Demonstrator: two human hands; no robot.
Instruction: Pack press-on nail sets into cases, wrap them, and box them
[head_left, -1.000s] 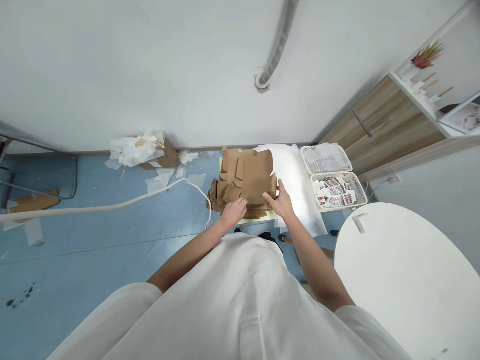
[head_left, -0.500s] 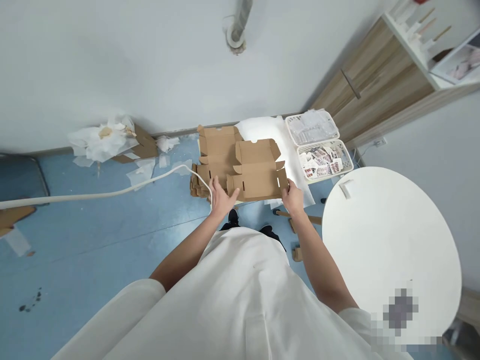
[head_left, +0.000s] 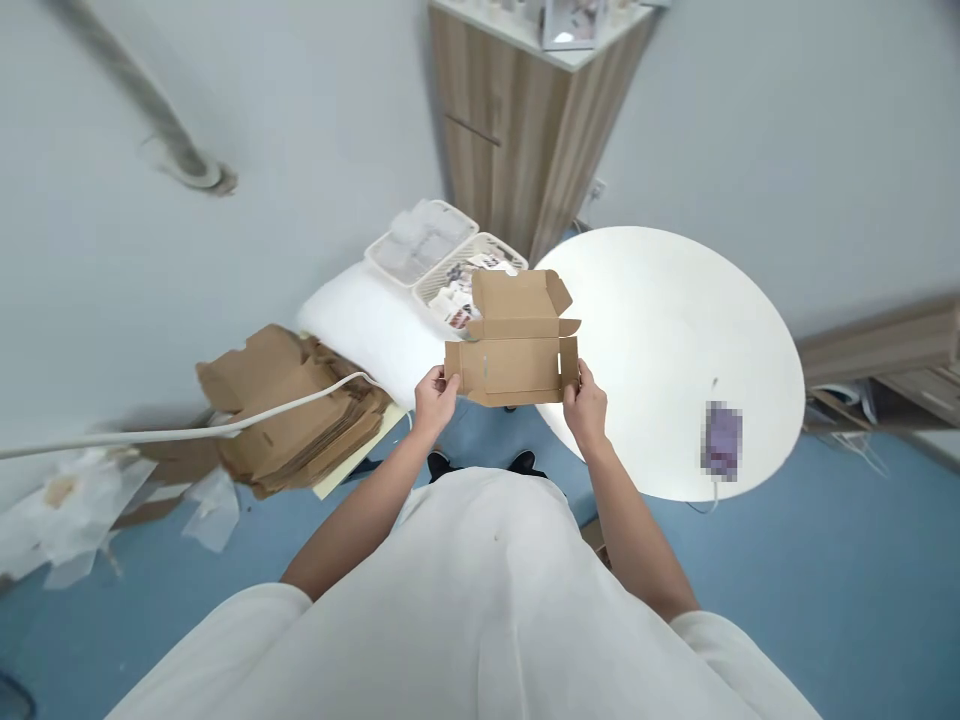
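An unfolded brown cardboard box (head_left: 521,365) hangs in the air in front of me, its lid panel spread away from me and its side flaps partly raised. My left hand (head_left: 436,398) is closed on the flap at its left end. My right hand (head_left: 586,405) grips the right end flap near the bottom corner, thumb on the inner face. Behind the box lie the edge of the round white table (head_left: 675,350) and a white basket (head_left: 427,290) of small printed packets, partly covered by the cardboard.
To the left a stack of flat cardboard boxes (head_left: 300,410) rests on a low table beside a white padded sheet (head_left: 367,320). A pale hose (head_left: 285,408) crosses over the stack. Another basket (head_left: 420,240) holds clear plastic. A wooden cabinet (head_left: 510,120) stands behind. A blurred purple item (head_left: 721,440) lies on the round table.
The view has turned right. Both hands have carried the cardboard box away from the stack toward the round table, and my left hand has closed on its end flap.
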